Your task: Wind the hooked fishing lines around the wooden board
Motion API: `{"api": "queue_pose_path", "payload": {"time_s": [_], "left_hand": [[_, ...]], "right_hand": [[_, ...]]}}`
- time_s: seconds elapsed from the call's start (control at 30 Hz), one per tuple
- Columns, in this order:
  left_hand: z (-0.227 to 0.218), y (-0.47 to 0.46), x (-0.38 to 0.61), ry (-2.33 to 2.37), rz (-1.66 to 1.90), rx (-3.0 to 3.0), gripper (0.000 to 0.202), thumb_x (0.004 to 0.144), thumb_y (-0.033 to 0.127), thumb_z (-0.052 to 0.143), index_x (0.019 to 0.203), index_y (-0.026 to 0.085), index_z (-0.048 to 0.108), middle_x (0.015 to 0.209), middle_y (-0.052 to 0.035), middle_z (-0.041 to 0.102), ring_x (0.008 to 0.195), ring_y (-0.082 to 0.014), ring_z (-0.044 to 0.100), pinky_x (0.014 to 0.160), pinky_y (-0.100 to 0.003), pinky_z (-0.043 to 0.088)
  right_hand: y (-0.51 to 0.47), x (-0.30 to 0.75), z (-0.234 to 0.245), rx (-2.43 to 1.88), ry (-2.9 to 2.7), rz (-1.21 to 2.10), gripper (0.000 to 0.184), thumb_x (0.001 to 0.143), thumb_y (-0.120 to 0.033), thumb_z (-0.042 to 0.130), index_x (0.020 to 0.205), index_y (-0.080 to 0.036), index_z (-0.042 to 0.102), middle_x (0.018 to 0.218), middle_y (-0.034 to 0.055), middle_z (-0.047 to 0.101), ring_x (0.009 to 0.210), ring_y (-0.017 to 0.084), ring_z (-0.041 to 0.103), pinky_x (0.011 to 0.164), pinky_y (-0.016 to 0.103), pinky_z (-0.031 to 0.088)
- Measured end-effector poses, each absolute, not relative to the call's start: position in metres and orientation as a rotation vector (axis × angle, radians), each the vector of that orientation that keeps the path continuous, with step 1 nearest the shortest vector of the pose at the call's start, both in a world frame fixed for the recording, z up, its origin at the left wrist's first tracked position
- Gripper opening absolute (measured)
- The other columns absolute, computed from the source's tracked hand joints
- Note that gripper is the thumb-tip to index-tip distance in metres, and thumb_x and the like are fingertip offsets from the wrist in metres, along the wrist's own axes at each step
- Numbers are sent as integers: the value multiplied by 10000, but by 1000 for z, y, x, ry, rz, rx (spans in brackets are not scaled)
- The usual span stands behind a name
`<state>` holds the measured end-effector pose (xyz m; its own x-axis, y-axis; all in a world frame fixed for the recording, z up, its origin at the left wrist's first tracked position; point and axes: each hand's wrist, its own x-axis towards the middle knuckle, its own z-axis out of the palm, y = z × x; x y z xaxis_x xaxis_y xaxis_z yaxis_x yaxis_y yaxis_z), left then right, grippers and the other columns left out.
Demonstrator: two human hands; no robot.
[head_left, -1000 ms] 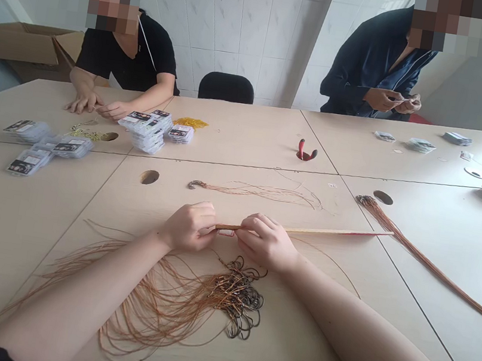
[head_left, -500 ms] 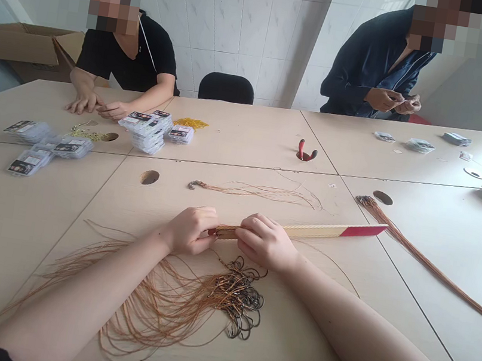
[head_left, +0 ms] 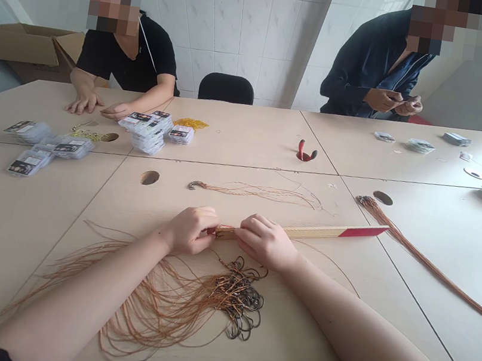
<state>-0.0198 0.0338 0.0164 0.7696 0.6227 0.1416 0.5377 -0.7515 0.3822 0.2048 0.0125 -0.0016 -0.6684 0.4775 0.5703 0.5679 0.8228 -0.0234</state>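
Note:
A long flat wooden stick (head_left: 319, 233) with a red far end lies slantwise across the table in front of me. My left hand (head_left: 190, 230) pinches its near end, where a bit of red shows by the fingertips. My right hand (head_left: 265, 241) is closed around the stick a little further along. Thin orange line shows on the wood between the hands, its exact run too small to tell. Below the hands lies a heap of dark fish hooks (head_left: 241, 301), their long orange lines (head_left: 154, 306) fanning left under my left forearm.
A small hook bundle (head_left: 197, 185) lies behind my hands, a larger bundle of orange lines (head_left: 428, 263) at right. Red-handled pliers (head_left: 303, 152) stand in a table hole. Stacked plastic packs (head_left: 148, 133) are at left. Two people sit opposite, one in black (head_left: 154, 59), one in navy (head_left: 357, 71).
My fingers shift slightly at the stick's near end, and more orange line shows between the hands. The stick's red end has moved very little. The navy-sleeved person's hands tilt slightly.

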Motion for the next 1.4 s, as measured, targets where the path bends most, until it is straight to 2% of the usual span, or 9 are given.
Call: {"api": "queue_pose_path", "payload": {"time_s": [0.17, 0.37, 1.03, 1.4], "left_hand": [[17, 33, -20, 896, 382, 2638, 70, 665, 174, 489, 665, 186, 420, 648, -10, 468, 653, -161, 424, 606, -283, 341], [14, 34, -20, 943, 403, 2665, 111, 711, 262, 515, 661, 183, 455, 653, -12, 490, 649, -154, 439, 607, -274, 353], [13, 34, -18, 967, 407, 2684, 97, 634, 185, 514, 642, 191, 418, 643, -8, 496, 630, -151, 449, 582, -271, 357], [12, 37, -18, 1141, 380, 2633, 81, 655, 224, 524, 655, 192, 449, 627, -4, 484, 612, -156, 457, 557, -271, 346]], "right_hand": [[12, 205, 0, -770, -2447, -193, 164, 870, -180, 433, 790, -175, 576, 776, 42, 564, 779, 127, 487, 671, 221, 429], [13, 205, -1, -771, -2462, -170, 177, 868, -176, 435, 769, -176, 582, 787, 43, 571, 787, 131, 489, 667, 223, 431], [15, 205, -7, -781, -2552, -104, 178, 824, -140, 476, 667, -188, 544, 896, 30, 528, 855, 138, 457, 699, 237, 409], [17, 203, -7, -866, -2535, -93, 135, 842, -210, 474, 749, -186, 568, 966, 78, 530, 936, 173, 457, 777, 304, 391]]}}
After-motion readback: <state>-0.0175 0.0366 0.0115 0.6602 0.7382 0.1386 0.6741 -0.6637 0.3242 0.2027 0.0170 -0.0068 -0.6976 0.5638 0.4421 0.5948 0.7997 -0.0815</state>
